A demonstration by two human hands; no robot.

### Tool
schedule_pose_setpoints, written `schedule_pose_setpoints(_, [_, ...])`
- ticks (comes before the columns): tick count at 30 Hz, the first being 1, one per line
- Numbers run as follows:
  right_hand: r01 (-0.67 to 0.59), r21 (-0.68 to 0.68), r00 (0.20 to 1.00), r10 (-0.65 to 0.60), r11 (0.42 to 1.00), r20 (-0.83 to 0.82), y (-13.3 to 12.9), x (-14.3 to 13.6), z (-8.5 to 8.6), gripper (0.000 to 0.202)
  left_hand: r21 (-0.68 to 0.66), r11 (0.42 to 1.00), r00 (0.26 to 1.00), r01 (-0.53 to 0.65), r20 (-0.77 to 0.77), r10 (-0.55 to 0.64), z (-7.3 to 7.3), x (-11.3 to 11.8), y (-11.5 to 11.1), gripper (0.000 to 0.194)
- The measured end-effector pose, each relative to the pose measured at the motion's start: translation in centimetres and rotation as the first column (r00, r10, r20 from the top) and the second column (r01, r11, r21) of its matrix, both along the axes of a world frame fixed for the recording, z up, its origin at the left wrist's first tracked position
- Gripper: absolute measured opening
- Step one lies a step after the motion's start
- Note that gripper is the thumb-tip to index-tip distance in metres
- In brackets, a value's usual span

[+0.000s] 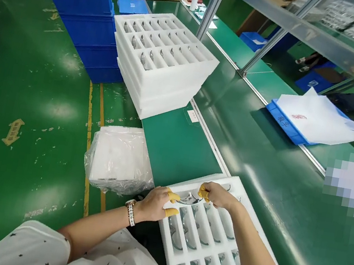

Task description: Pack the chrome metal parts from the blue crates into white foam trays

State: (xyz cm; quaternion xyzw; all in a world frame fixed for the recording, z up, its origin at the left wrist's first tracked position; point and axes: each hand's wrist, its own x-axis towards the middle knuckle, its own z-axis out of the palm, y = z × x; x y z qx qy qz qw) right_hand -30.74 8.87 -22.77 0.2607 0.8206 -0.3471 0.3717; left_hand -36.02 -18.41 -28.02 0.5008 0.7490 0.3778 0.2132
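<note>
A shiny curved part (190,199) lies level above the far end of a white foam tray (172,255). My right hand (217,195), with yellow finger covers, pinches the part's right end. At its left end is my left hand (159,203), also in yellow finger covers, thumb and fingers apart, with fingertips beside the part. Similar curved clear parts stand in the tray's slots below my hands. My right forearm hides some slots along the tray's right side.
Stacked foam trays (165,84) with similar parts stand farther up the green bench (177,146). A plastic-wrapped white bundle (118,156) is left of it, near blue crates (90,21). A blue tray (288,124) holds white sheets at right. A blurred-out patch lies at the right edge.
</note>
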Motion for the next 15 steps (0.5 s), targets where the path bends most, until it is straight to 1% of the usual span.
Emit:
schedule_pose_setpoints(2, [0.001, 0.008, 1.0, -0.001, 1.0, 0.018, 0.3, -0.7, -0.5, 0.011, -0.021, 1.0, 0.999, -0.02, -0.038, 0.019, -0.4, -0.1, 0.6, 0.02])
schedule_pose_setpoints(3, [0.003, 0.014, 1.0, -0.003, 1.0, 0.022, 0.5, -0.9, -0.7, 0.011, -0.037, 0.999, 0.998, -0.032, -0.058, 0.03, -0.6, -0.2, 0.9, 0.017])
schedule_pose_setpoints(6, [0.021, 0.059, 1.0, -0.022, 0.998, 0.02, 0.7, -1.4, -1.2, 0.01, -0.079, 0.994, 0.994, -0.07, -0.09, 0.062, -1.1, -0.8, 1.5, 0.02])
schedule_pose_setpoints(9, [0.041, 0.096, 0.999, -0.043, 0.995, 0.015, 0.3, -1.5, -1.5, 0.009, -0.101, 0.992, 0.995, -0.078, -0.071, 0.071, -1.4, -1.4, 1.6, 0.019])
schedule_pose_setpoints(13, [0.024, 0.059, 0.999, -0.025, 0.998, 0.025, -1.0, -0.9, -1.6, 0.011, -0.086, 0.989, 0.993, -0.116, -0.027, 0.114, -1.6, -1.7, 1.5, 0.016])
schedule_pose_setpoints(15, [0.001, 0.072, 1.0, -0.001, 0.997, -0.003, -1.6, -0.4, -1.8, 0.01, -0.103, 0.988, 0.992, -0.119, -0.048, 0.114, -1.6, -1.6, 1.7, 0.014])
